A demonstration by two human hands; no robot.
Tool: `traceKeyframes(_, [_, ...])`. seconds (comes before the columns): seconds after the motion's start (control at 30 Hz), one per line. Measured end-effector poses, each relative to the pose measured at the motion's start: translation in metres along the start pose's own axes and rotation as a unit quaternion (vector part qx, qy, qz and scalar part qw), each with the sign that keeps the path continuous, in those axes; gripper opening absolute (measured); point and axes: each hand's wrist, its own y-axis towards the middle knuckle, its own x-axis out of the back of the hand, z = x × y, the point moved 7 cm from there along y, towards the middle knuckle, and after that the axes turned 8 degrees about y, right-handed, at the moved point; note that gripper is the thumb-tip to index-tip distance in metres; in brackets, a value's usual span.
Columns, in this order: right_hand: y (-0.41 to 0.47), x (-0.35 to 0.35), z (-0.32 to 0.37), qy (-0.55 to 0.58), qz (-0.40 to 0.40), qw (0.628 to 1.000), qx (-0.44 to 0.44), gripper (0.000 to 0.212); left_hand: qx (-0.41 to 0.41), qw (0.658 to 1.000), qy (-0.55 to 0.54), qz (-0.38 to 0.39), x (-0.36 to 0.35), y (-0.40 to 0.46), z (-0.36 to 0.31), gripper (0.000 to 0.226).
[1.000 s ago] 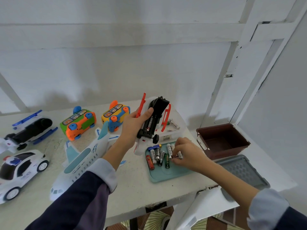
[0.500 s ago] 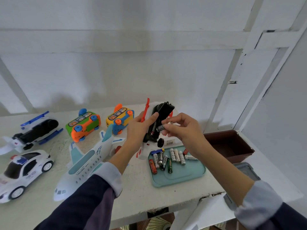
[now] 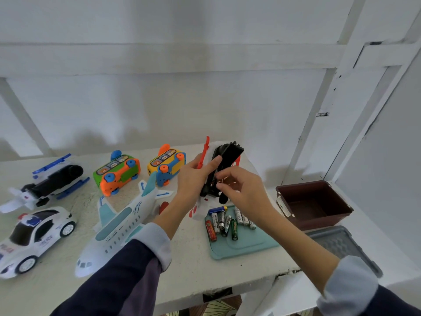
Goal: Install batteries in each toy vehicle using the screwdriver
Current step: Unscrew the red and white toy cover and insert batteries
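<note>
Right hand (image 3: 241, 190) has moved from the tray (image 3: 246, 247) up to the helicopter (image 3: 224, 165), pinching a battery (image 3: 219, 180) at its underside. Left hand (image 3: 193, 176) grips the toy above the table's far edge. Step: battery insertion; next, seat it squarely.
</note>
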Motion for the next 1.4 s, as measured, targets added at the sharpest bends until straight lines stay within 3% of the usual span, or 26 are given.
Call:
traceKeyframes(0.17, [0.005,-0.002,0.006,-0.119,-0.009,0.988,0.1,0.014,-0.013,1.0,0.006,0.019,-0.005,-0.002,-0.004,0.009])
traceKeyframes(0.47, [0.004,0.001,-0.006,-0.145,-0.06,0.982,0.104,0.01,-0.007,1.0,0.0,0.021,-0.006,-0.001,-0.006,0.005])
traceKeyframes(0.67, [0.004,0.002,-0.017,-0.016,-0.069,0.997,-0.013,0.011,-0.017,0.999,0.009,0.038,-0.007,-0.001,-0.008,0.005])
traceKeyframes(0.8, [0.002,0.011,-0.031,0.064,-0.136,0.979,-0.14,0.034,-0.018,0.999,0.005,0.03,-0.007,0.0,-0.008,0.005])
traceKeyframes(0.9, [0.003,0.01,-0.037,0.102,-0.139,0.966,-0.191,0.045,-0.028,0.999,0.013,0.032,-0.007,0.0,-0.011,0.008])
traceKeyframes(1.17, [0.007,0.011,-0.03,0.025,-0.097,0.985,-0.143,0.045,-0.025,0.999,-0.01,0.024,-0.004,-0.004,-0.013,0.005])
traceKeyframes(1.3, [0.006,0.012,-0.029,0.031,-0.069,0.988,-0.138,0.034,-0.021,0.999,-0.018,0.016,-0.002,-0.005,-0.01,0.005])
traceKeyframes(1.4, [0.005,0.012,-0.028,0.045,-0.089,0.984,-0.148,0.035,-0.028,0.999,-0.009,0.02,-0.003,-0.008,-0.011,0.009])
